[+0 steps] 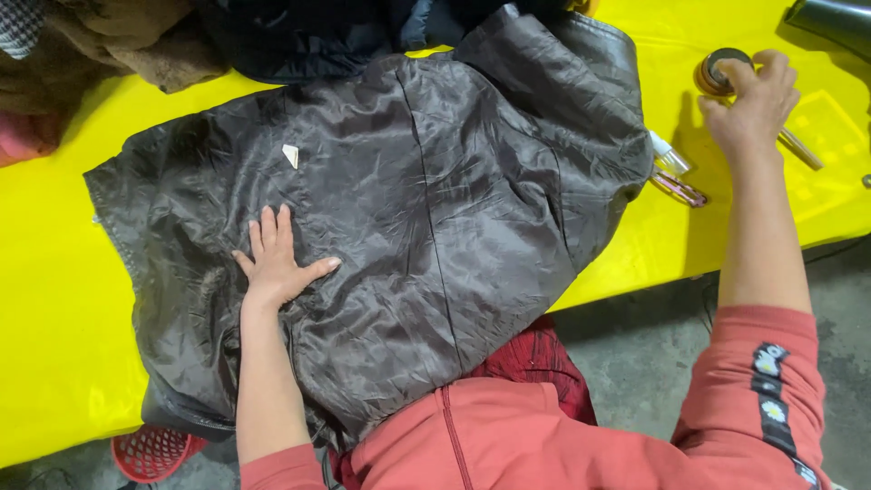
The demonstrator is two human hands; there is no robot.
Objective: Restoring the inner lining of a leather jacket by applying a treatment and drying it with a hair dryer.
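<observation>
Nearest, below the jacket's hem: red sleeves and a red basket (150,452) peeking from under the desk (54,299) edge.

On the jacket (408,209) itself, spread lining-side up across the yellow desk: left hand (277,259) pressed flat on the dark, shiny lining, fingers (269,229) spread and straight, thumb out to the side, gripping nothing. A small pale tag (290,155) just beyond those fingertips, a long seam running down the middle of the lining.

Right of the jacket: right hand (755,100) reaching out over the desk, fingers curled onto a small round tin (719,73), apparently closing on its lid; hold not fully visible. Between tin and jacket, a small brush (671,161) and a thin rod-like tool (679,188).

Beyond the jacket: heaped brown and dark clothing (272,32).

Step in hand, by the look of it: pinning the jacket still while fetching the tin. Next move likely calls for keeping the left palm down so the slippery lining does not slide, and a firm pinch on the tin.
</observation>
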